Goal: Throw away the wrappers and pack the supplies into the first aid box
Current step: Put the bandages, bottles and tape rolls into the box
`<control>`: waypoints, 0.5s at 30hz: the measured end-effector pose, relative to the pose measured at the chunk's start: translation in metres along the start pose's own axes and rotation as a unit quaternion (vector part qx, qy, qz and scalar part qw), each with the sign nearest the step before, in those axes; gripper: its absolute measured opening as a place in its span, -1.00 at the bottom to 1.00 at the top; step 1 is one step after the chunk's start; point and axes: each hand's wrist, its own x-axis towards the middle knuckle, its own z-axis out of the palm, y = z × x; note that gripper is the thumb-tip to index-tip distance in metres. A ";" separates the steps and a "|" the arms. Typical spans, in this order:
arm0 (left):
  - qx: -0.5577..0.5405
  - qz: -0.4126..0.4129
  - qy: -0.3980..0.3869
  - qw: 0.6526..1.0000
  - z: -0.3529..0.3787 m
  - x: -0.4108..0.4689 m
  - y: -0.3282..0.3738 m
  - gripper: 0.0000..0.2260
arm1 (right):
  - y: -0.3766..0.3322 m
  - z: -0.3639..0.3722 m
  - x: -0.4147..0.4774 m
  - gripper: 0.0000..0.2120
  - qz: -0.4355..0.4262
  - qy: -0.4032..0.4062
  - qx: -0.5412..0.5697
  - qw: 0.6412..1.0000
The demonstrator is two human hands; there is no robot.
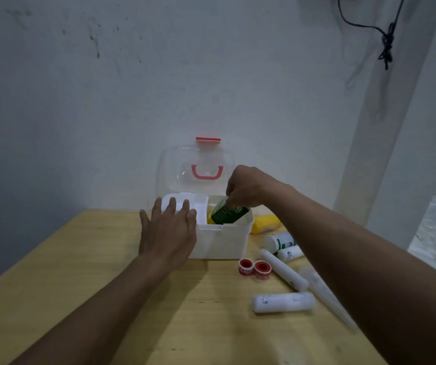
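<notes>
I see a scuffed pale wall (159,75) with a black cable (385,43) hanging at upper right, and below it a light wooden table (106,299). Against the wall stands the white first aid box (222,241), its clear lid (198,167) upright. My left hand (168,233) lies flat, fingers spread, on the box's left side. My right hand (248,188) pinches a green bottle (227,213), tilted inside the box's right part. White rolls (282,301), a yellow pack (264,223) and two red tape spools (255,268) lie right of the box.
</notes>
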 end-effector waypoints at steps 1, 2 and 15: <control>-0.005 0.000 0.000 1.000 0.000 -0.001 0.000 -0.48 | 0.000 0.005 0.002 -0.68 0.000 -0.004 0.004 1.000; -0.009 0.000 0.001 1.000 0.000 -0.001 0.000 -0.48 | 0.000 0.010 0.004 -0.68 0.000 -0.009 0.006 1.000; -0.030 0.001 0.012 0.999 0.002 0.000 -0.001 -0.47 | 0.005 0.042 0.016 -0.76 -0.034 -0.050 -0.063 0.996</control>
